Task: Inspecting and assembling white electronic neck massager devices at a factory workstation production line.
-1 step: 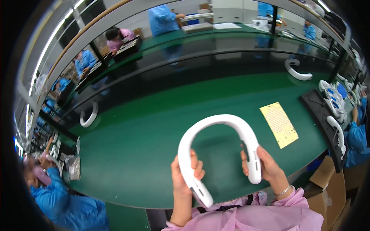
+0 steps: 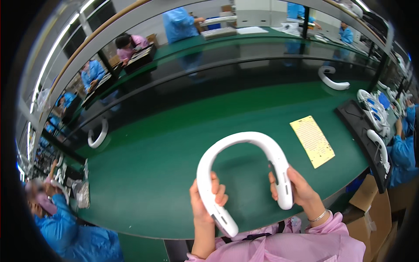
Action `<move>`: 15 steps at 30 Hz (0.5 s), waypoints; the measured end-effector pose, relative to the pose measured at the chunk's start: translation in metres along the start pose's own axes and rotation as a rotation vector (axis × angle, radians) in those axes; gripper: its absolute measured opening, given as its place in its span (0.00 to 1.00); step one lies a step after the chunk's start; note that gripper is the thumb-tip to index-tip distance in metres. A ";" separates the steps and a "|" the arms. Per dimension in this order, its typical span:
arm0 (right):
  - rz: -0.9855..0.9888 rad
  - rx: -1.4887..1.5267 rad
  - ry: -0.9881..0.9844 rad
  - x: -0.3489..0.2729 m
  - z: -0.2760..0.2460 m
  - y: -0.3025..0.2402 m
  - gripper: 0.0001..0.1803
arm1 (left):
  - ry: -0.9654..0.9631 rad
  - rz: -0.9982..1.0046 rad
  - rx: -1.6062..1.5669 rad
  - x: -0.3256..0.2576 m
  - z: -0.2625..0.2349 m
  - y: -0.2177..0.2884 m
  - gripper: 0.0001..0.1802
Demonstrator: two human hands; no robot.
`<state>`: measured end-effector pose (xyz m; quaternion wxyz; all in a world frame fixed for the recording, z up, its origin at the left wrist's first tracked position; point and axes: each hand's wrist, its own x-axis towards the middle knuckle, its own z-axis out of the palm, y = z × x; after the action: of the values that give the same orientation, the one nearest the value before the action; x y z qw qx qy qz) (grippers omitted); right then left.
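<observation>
A white U-shaped neck fan (image 2: 238,139) is held up above the green table, its curve pointing away from me and its two ends toward me. My left hand (image 2: 208,201) is wrapped round its left arm, fingers curling over the inner side. Its right arm is gripped by my right hand (image 2: 299,187), with the thumb on the outer side and fingertips on the inner side near a dark patch. Small slots show near both ends of the fan. Right of it, a yellow printed sheet (image 2: 312,141) lies flat on the table.
One white neck fan (image 2: 98,136) lies at the left, another (image 2: 333,80) at the far right. A black tray (image 2: 355,131) stands at the right edge, near white parts. Cardboard boxes (image 2: 371,214) sit below right. Co-workers in blue (image 2: 72,231) work around the line.
The whole view has shifted slightly to the left. Both hands keep the same hold on the neck fan.
</observation>
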<state>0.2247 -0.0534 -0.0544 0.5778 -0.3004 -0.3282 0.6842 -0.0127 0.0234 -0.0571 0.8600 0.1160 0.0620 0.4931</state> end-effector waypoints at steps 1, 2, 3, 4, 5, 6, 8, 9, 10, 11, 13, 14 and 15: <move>0.012 -0.019 -0.023 0.001 -0.001 0.000 0.25 | -0.018 -0.007 -0.086 -0.001 -0.005 0.002 0.21; 0.015 -0.018 -0.025 0.001 -0.001 0.001 0.25 | -0.024 -0.006 -0.111 -0.002 -0.007 0.002 0.21; -0.001 -0.021 -0.043 0.001 -0.002 -0.001 0.25 | -0.035 -0.015 -0.160 -0.001 -0.008 0.001 0.21; -0.011 -0.019 -0.067 0.001 -0.002 -0.001 0.26 | -0.038 -0.017 -0.205 -0.001 -0.010 0.001 0.21; -0.016 -0.029 -0.066 0.000 0.000 -0.001 0.27 | -0.048 -0.023 -0.232 -0.001 -0.012 0.000 0.21; -0.020 -0.039 -0.067 -0.001 0.001 -0.003 0.27 | -0.069 -0.023 -0.233 0.000 -0.013 0.000 0.21; -0.021 -0.044 -0.066 -0.002 0.004 -0.004 0.28 | -0.105 -0.018 -0.233 0.000 -0.015 -0.001 0.21; -0.019 -0.044 -0.064 -0.003 0.004 -0.004 0.28 | -0.109 -0.010 -0.237 0.000 -0.015 -0.001 0.21; -0.018 -0.042 -0.061 -0.004 0.004 -0.004 0.28 | -0.103 -0.009 -0.246 0.000 -0.015 -0.002 0.21; -0.014 -0.036 -0.064 -0.004 0.004 -0.004 0.28 | -0.096 -0.009 -0.254 0.000 -0.015 -0.002 0.21; -0.007 -0.026 -0.068 -0.006 0.004 -0.005 0.28 | -0.085 -0.005 -0.273 0.000 -0.014 -0.003 0.21; -0.006 -0.017 -0.078 -0.006 0.004 -0.005 0.28 | -0.081 -0.001 -0.282 -0.001 -0.015 -0.003 0.21; -0.005 -0.008 -0.088 -0.006 0.004 -0.005 0.28 | -0.076 0.003 -0.291 -0.001 -0.015 -0.004 0.21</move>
<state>0.2255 -0.0587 -0.0483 0.5636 -0.2714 -0.3566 0.6940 -0.0131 0.0231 -0.0721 0.8686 0.0087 -0.0430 0.4935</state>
